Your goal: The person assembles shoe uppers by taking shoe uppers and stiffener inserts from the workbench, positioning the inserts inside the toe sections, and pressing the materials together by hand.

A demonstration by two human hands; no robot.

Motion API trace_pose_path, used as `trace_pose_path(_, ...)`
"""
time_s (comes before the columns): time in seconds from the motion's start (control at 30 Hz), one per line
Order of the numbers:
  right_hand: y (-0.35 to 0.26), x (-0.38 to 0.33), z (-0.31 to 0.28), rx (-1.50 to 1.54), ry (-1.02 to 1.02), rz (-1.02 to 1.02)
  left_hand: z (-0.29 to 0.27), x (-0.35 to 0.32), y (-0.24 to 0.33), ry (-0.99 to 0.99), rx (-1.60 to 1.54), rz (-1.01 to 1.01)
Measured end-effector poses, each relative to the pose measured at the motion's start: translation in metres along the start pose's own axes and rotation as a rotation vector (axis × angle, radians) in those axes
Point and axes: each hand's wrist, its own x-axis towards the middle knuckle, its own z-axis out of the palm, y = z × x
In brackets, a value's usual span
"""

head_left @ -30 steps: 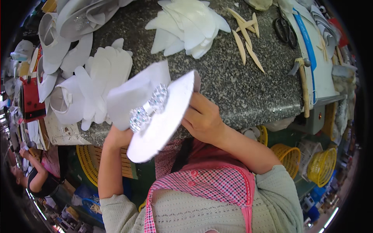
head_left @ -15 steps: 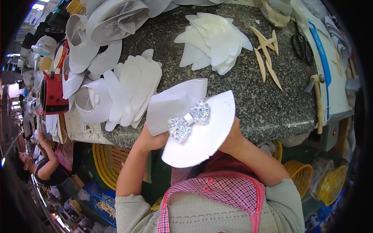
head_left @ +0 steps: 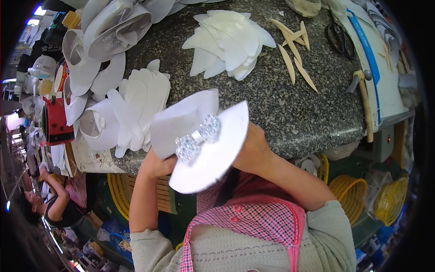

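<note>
With the slab [head_left: 281, 111] as our mark, the white piece [head_left: 219, 158] is in the air over its near edge, left of the middle, with its sparkling bow [head_left: 198, 137] facing us. Our left hand [head_left: 157, 164] holds the piece at its left side, and our right hand [head_left: 253, 147] holds it from behind the right side; most of the fingers are hidden by it, so we cannot tell how tightly they close. We judge the piece light and thin, springy rather than limp, since it stands curled between the two hands. The bow is probably its heaviest and most delicate part: the stones could catch or come loose, so we would keep our grip off them and take the plain white margins instead, without pressing hard enough to crease. The surface looks smooth, perhaps a little slippery, and would likely show dirt. On the slab's left side lie the strips [head_left: 146, 97], toward its far edge the pointed sheets [head_left: 231, 41], and on its far right part the sticks [head_left: 286, 64] and scissors [head_left: 343, 41]. The hammer [head_left: 364, 103] lies along the slab's right edge.
</note>
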Motion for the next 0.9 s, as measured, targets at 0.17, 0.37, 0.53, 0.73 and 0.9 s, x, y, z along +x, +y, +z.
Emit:
trace_pose_path(0.17, -0.002, 0.004, -0.007, 0.069, 0.016, 0.073, 0.005, 0.0, 0.006, -0.012, -0.182, -0.174)
trace_pose_path(0.37, -0.001, 0.003, -0.007, 0.111, 0.017, 0.048, 0.013, -0.001, 0.02, 0.021, -0.077, -0.188)
trace_pose_path(0.53, -0.002, 0.01, -0.013, 0.223, 0.082, 0.04, 0.011, 0.002, 0.031, -0.016, -0.334, -0.235)
trace_pose_path(0.73, -0.006, 0.018, -0.014, 0.362, 0.121, 0.485, 0.026, 0.019, 0.049, 0.142, -0.187, -0.029)
trace_pose_path(0.9, -0.005, 0.02, -0.006, 0.264, 0.176, 0.347, 0.009, 0.025, 0.07, 0.072, 0.145, 0.041)
